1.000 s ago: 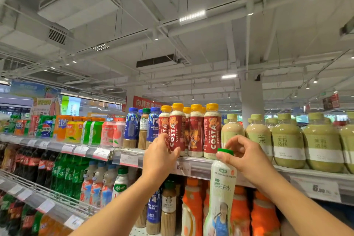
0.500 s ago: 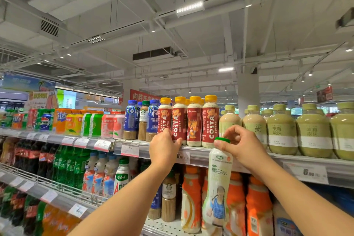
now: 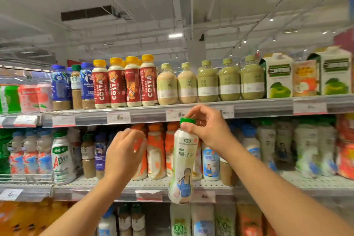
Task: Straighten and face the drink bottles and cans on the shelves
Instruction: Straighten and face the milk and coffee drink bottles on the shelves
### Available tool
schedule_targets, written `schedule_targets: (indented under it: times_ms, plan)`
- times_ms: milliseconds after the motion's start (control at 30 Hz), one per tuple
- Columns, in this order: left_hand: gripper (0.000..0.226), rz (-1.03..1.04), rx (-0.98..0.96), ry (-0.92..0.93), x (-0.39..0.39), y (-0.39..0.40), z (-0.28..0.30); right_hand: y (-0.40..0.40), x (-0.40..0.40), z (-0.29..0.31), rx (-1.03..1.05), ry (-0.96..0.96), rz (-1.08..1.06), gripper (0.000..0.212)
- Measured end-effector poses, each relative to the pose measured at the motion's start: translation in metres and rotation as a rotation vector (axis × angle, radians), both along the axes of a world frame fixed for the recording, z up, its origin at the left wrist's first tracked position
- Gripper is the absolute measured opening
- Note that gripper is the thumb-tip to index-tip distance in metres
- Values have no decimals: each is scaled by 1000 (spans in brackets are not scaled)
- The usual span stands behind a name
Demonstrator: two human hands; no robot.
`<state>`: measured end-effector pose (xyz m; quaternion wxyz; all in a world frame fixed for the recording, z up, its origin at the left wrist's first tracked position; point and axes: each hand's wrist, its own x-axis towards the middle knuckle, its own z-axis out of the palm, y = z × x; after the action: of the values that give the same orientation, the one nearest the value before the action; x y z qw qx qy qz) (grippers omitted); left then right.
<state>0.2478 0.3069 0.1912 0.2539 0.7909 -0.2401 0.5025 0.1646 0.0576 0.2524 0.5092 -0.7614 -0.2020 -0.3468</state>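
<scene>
A: Now, fig. status: where's the white coconut-water bottle [image 3: 183,161]?

B: I see it hanging off-shelf, before the middle shelf's front edge [image 3: 134,195], right hand [image 3: 208,130] pinching its green cap [image 3: 187,120].

A: L hand?

B: Left hand [image 3: 124,151] curls at the orange bottles [image 3: 156,151]; whether it grips one, can't tell.

A: Handling?

B: Prob. full, heavy; slick sleeve. I'd take the waist, not the cap.

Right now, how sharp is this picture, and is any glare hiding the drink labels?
Head view: motion blur smears the edges; the white green-capped bottle pinched by the right hand and the red Costa bottles stay readable; no glare on labels; wide-angle bending tilts the cartons.
</scene>
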Motion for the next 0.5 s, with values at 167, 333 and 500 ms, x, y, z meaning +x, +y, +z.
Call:
schedule_targets:
  times_ms: [167,333,500]
  plan:
    - [23,-173,69,10,-27,-59,-60,-63,-53,-72,-33,126,-122,28]
    - [15,-293,211,98,-46,-129,-103,-135,-98,-100,-47,172,-377,27]
    - [34,-309,385,154,-59,-189,-122,-198,-126,-83,4,95,-562,24]
